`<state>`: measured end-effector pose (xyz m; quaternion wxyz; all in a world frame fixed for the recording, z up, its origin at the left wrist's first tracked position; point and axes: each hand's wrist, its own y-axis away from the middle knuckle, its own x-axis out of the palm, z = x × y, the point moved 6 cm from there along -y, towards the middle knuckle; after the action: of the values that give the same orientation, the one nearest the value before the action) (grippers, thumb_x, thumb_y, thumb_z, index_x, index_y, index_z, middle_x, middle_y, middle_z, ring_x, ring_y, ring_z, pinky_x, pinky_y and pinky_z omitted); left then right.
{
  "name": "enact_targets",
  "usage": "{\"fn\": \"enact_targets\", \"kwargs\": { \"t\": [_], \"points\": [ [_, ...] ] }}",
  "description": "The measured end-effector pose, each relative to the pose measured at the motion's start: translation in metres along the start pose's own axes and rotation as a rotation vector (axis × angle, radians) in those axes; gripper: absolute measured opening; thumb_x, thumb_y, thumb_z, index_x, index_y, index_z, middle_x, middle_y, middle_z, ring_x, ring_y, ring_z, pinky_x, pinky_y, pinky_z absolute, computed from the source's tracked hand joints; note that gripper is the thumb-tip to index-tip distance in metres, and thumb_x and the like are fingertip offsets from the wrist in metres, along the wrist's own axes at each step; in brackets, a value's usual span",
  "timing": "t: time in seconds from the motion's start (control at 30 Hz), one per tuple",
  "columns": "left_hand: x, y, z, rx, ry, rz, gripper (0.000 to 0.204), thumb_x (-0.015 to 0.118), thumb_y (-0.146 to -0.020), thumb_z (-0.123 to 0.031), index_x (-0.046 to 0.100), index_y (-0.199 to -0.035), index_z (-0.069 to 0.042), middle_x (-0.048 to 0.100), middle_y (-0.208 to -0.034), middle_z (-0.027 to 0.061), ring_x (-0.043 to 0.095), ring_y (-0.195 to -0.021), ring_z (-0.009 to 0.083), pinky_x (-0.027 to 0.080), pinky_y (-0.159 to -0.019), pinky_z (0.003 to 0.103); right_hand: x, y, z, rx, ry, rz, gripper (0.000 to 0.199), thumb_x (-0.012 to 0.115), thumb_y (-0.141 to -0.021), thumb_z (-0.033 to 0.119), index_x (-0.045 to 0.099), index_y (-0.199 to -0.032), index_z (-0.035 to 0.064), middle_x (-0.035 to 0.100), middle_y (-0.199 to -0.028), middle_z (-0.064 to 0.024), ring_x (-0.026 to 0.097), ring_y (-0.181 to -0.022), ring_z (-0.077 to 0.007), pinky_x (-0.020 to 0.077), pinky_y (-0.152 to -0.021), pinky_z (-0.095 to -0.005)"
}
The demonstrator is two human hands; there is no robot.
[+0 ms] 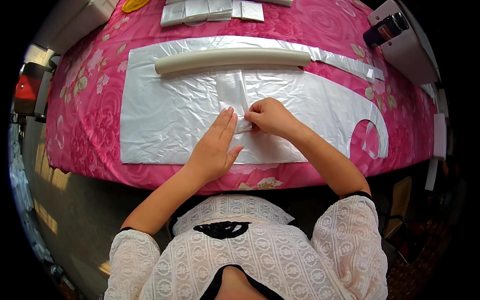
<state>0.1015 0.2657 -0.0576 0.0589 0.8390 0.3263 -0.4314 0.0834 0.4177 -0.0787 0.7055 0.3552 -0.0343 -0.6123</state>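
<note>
The plastic sheet (pixel 170 117) lies flat on the bench (pixel 85 110), just below the foam tube (pixel 232 57). The left hand (pixel 216 147) presses it open-palmed; the right hand (pixel 270 117) pinches its folded strip (pixel 232 92).

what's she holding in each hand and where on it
The right hand pinches the lower end of the folded plastic strip. The left hand grips nothing; it presses flat on the white plastic sheet.
</note>
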Motion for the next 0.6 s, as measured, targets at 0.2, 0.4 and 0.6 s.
{"fn": "enact_targets", "kwargs": {
  "t": [0.2,0.4,0.6],
  "points": [
    [0.024,0.006,0.005,-0.094,-0.267,0.158,0.083,0.05,-0.082,-0.046,0.016,-0.139,0.004,0.013,-0.145,0.0217,0.011,-0.136,0.0339,0.01,-0.109,0.047,0.0,-0.002,-0.003,0.035,0.001,0.017,0.022,0.057,-0.081,0.018,0.063,-0.075,-0.0021,0.062,-0.062,-0.0081,0.06,-0.055,-0.013,0.0456,-0.051,-0.0258],
    [0.027,0.008,0.004,-0.121,-0.287,0.163,0.087,0.053,-0.08,-0.046,0.014,-0.139,0.004,0.011,-0.146,0.021,0.009,-0.137,0.0327,0.009,-0.109,0.045,0.002,0.035,0.027,-0.507,0.628,-0.527,0.034,0.063,-0.075,0.024,0.061,-0.098,-0.0012,0.06,-0.101,-0.0147,0.056,-0.097,-0.0206,0.0443,-0.08,-0.0327],
    [0.02,0.006,0.006,-0.094,-0.291,0.177,0.083,0.057,-0.079,-0.042,0.02,-0.138,0.004,0.015,-0.145,0.0197,0.013,-0.136,0.0318,0.013,-0.109,0.043,0.019,0.028,0.018,-0.933,1.058,-0.368,0.048,0.059,-0.078,0.025,0.053,-0.117,-0.0004,0.048,-0.127,-0.0122,0.04,-0.124,-0.0211,0.0306,-0.104,-0.0359]
  ]
}}
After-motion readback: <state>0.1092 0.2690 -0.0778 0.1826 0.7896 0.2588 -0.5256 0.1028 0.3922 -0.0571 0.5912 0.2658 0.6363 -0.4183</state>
